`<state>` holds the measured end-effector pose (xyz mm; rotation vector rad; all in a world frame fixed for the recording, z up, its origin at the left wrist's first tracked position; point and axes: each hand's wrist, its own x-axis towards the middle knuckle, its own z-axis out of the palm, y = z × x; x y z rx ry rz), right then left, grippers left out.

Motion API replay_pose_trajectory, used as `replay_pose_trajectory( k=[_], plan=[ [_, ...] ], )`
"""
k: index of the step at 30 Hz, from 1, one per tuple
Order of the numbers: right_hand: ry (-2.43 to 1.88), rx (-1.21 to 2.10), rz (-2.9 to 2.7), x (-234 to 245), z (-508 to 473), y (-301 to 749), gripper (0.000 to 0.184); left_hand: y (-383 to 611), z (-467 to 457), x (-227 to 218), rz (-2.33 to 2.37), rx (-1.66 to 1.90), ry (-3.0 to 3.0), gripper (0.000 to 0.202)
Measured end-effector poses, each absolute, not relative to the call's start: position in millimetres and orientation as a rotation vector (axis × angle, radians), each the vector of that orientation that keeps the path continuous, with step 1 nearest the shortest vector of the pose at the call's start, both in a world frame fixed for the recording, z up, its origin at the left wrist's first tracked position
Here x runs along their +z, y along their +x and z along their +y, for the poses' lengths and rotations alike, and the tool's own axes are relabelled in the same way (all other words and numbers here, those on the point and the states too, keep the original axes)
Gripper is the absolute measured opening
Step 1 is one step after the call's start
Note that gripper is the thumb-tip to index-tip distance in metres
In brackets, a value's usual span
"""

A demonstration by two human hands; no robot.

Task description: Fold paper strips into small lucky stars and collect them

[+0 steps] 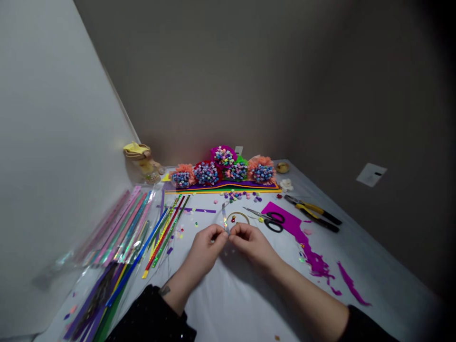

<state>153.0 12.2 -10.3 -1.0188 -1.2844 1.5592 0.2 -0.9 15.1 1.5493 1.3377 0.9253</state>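
Note:
Both hands meet above the middle of the white table. My left hand [207, 248] is closed, thumb and forefinger pinching the lower end of a narrow, shiny silvery strip [225, 217]. The strip rises from the fingertips and bends at its top. Close beside it, my right hand [254, 244] is also closed in a pinch at that same end; the fingers hide how the strip is folded there. Just behind the hands lies a tan ring [243, 213] with a tiny red and gold piece inside. Scissors [272, 219] with black handles rest to the right.
Several star-filled bouquets [206, 173] line the back. Small folded paper stars [237, 195] lie before them. To the right are yellow-black pliers [315, 213] and torn magenta paper [313, 259]. Glittery strips [166, 232] and plastic-sleeved strips [117, 228] cover the left. A wall outlet [371, 174] is at right.

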Motion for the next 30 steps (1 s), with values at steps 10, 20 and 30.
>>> replay_pose_trajectory(
  k=[10,20,30],
  plan=[
    [-1.052,1.526,-1.313,-13.4,12.7,151.6,0.022,-0.4,-1.2,15.6,1.342,0.896,1.577,0.021],
    [-1.065,1.546,-1.272,-12.9,12.4,149.7,0.021,-0.1,-2.0,16.3,1.324,0.873,1.583,0.022],
    [-1.091,1.63,-1.288,-13.0,11.0,152.5,0.016,-0.2,-0.7,9.4,1.284,0.837,1.583,0.014]
  ],
)
